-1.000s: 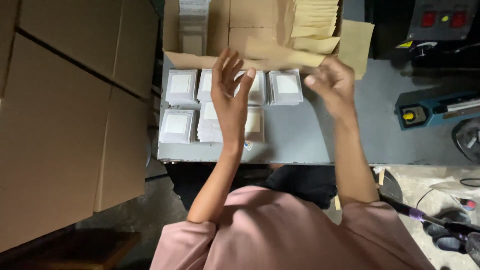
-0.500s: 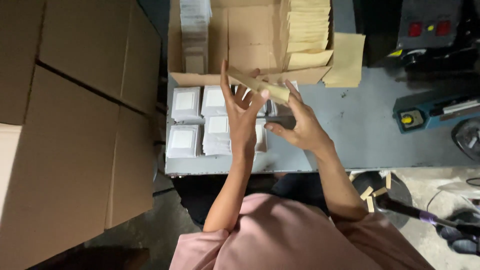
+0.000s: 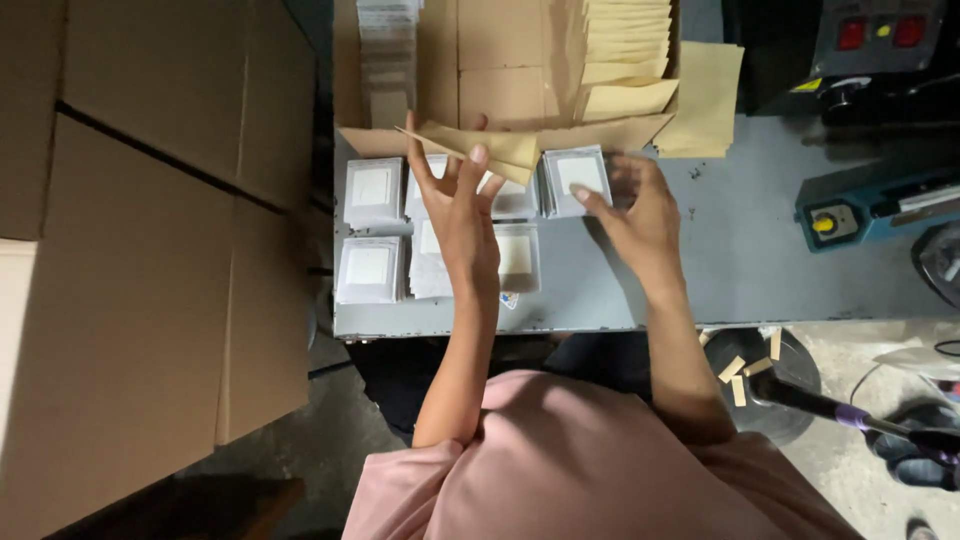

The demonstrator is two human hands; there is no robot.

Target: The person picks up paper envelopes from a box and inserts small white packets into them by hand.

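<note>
Cardboard cartons fill the left margin. On the grey table lie stacks of white square packets in two rows. Left hand, fingers spread upward, pinches a tan paper envelope at the near edge of the open box. Right hand, fingers loosely curled, touches the rightmost packet. More envelopes stand in the box; a blue machine sits far right.
</note>
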